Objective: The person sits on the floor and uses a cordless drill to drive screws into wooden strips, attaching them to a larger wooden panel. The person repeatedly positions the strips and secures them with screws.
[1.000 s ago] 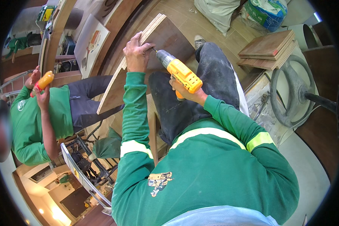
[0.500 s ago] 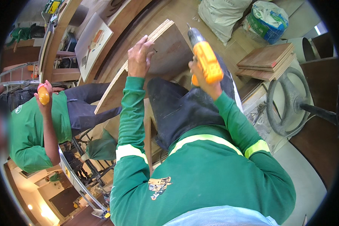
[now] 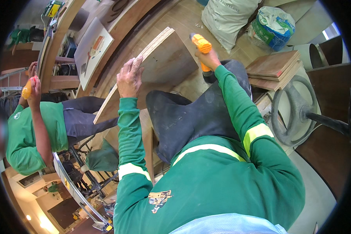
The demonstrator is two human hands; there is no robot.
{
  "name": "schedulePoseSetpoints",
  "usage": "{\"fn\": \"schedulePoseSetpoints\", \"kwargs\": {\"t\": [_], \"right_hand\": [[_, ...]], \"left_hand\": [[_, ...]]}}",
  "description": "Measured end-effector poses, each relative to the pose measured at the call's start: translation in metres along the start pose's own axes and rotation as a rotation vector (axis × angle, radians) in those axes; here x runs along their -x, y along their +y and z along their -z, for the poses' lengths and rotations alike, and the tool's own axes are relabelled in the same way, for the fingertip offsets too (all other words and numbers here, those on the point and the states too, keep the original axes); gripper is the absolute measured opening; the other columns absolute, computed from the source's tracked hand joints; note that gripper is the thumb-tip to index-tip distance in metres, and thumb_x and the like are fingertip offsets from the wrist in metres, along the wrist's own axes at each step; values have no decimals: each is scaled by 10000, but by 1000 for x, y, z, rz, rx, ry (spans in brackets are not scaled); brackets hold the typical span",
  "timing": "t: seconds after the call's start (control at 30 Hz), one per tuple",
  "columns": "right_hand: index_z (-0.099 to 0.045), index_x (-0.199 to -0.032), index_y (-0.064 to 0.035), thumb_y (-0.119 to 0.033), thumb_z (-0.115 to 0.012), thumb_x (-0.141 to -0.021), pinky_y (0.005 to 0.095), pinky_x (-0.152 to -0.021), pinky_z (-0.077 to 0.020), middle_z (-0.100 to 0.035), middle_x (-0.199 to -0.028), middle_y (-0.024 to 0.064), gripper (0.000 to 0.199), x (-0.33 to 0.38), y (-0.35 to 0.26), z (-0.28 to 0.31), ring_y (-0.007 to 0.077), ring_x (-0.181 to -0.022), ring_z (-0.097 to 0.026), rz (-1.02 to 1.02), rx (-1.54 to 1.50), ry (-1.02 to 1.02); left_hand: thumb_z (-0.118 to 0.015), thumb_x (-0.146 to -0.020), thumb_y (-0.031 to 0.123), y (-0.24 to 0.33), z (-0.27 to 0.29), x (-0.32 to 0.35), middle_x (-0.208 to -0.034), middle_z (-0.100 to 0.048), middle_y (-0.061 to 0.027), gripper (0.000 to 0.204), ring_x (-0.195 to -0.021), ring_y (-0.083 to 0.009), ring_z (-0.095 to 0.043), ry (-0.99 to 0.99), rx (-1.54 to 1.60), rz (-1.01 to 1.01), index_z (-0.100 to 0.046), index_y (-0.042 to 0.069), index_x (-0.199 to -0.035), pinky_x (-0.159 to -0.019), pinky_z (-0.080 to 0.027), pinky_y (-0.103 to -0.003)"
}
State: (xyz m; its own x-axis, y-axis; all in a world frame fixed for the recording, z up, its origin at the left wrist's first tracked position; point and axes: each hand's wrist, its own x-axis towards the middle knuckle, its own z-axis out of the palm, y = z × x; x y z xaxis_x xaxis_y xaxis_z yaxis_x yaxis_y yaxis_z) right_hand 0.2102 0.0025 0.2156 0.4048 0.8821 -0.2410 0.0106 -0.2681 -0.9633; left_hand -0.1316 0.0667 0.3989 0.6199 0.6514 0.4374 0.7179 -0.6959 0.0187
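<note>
A plywood board (image 3: 169,58) stands tilted on edge in front of my knees, its pale layered edge facing up. Over that edge my left hand (image 3: 130,78) is closed, fingers together and thumb hidden. An orange cordless drill (image 3: 201,43) with a dark nose is in my right hand (image 3: 210,59), fingers wrapped around its grip. The drill is above my right knee, apart from the board, its nose pointing away to the far left. Its dark battery base shows below my hand.
At left a co-worker in green (image 3: 39,128) holds an orange-yellow object (image 3: 26,89) beside a long curved wooden frame (image 3: 117,33). Sacks (image 3: 227,23) stand at the far right. Stacked wooden panels (image 3: 273,66) and a grey wheel (image 3: 296,111) are at my right.
My left hand has slid nearer along the board's edge. My right hand has moved farther away with the drill, which has turned its nose leftward. The co-worker's second hand has risen to the frame.
</note>
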Motion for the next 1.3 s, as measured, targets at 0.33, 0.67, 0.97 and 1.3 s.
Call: {"fn": "schedulePoseSetpoints", "kwargs": {"t": [0.33, 0.67, 0.97, 1.3], "right_hand": [[-712, -1214, -8, -226, -815, -871, 426, -814, -608, -786, -969, 167, 419, -10, 25, -26, 281, -853, -779, -79, 170, -145], [-701, -1291, -17, -240, -847, -877, 396, -895, -593, -772, -1015, 93, 492, 9, 5, -4, 255, -960, -740, -68, 19, -107], [-672, -1366, -19, -169, -854, -887, 379, -997, -570, -775, -1188, 109, 533, 19, 1, -2, 218, -1091, -720, 128, 144, -50], [-695, -1309, -33, -167, -868, -857, 415, -968, -588, -797, -1152, 161, 502, 35, 7, -21, 334, -1089, -766, 217, 102, 157]], "left_hand": [[-835, -930, 144, -14, -3, -2, -1355, -721, -35, 630, -1171, -280, -699, 17, 69, -25, -695, 339, -1513, -940, -523, -445], [-807, -965, 230, -1, -8, 1, -1310, -704, -6, 576, -1100, -253, -684, 68, -23, -26, -690, 361, -1514, -885, -497, -432], [-805, -977, 242, -3, -11, 0, -1274, -696, 3, 570, -1065, -250, -668, 95, -38, -36, -686, 382, -1517, -874, -490, -426], [-809, -975, 285, -7, -11, 2, -1265, -693, 7, 571, -1085, -250, -669, 77, -70, -29, -676, 408, -1517, -879, -498, -440]]}}
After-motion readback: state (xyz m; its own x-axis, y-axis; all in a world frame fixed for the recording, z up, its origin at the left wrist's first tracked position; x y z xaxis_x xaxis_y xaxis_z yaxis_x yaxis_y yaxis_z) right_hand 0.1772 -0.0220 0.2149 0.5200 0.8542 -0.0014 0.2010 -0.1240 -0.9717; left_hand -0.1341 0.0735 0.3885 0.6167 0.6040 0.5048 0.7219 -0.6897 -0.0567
